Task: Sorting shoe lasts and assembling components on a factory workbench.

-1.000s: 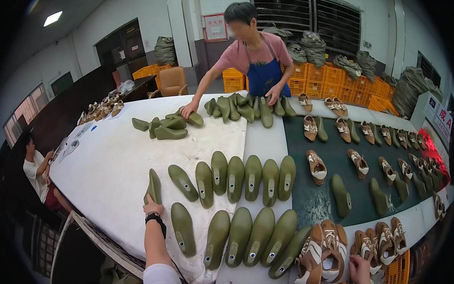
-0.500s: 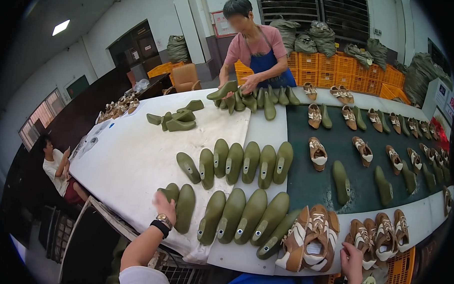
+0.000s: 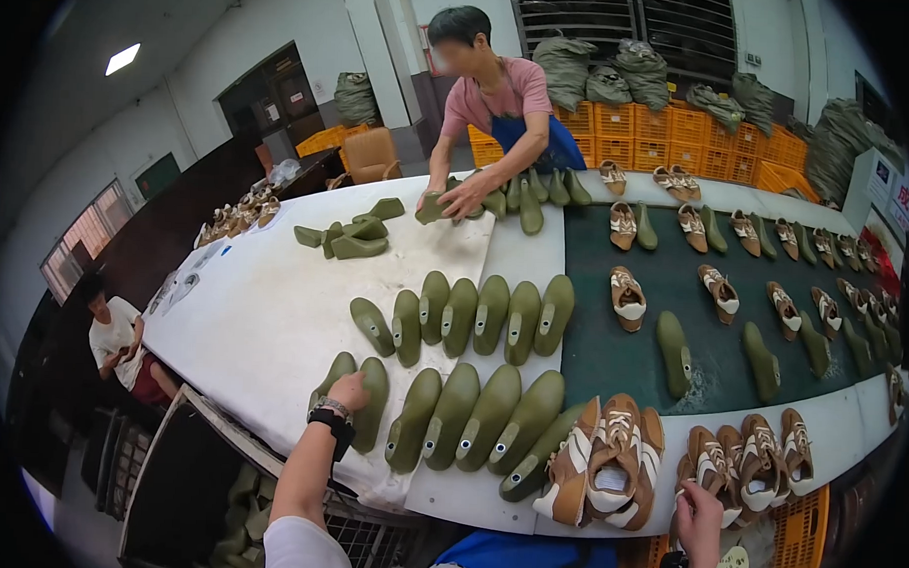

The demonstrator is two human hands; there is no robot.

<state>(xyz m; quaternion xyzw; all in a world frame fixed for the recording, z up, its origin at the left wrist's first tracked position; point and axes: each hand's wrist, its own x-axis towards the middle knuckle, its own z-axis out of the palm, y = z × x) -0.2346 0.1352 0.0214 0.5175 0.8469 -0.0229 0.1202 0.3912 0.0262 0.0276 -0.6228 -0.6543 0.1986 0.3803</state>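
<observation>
My left hand (image 3: 349, 391) is closed at the upper part of a pair of olive-green shoe lasts, its fingers partly hidden. It touches the right-hand last (image 3: 372, 413) of the pair; the left one (image 3: 332, 378) leans close beside it. At the lower right, my right hand (image 3: 699, 523) hangs with curled fingers by the table edge, near the heels of brown-and-white sneakers (image 3: 710, 467). Anything within those fingers is hidden. Between my hands stand a row of lasts (image 3: 454, 412) and a cluster of sneakers (image 3: 614, 468).
Across the table a co-worker's hands (image 3: 464, 196) hold a last. More lasts (image 3: 491, 315) stand mid-table, and several lie loose (image 3: 360, 243) farther left. Sneakers and lasts cover a dark green belt (image 3: 612, 365). Below are a bin of lasts (image 3: 241, 522) and an orange crate (image 3: 802, 545).
My left hand has moved slightly right and down, closing against the right-hand last. The co-worker's hands have shifted left and lowered a last toward the table. My right hand stays near the sneakers.
</observation>
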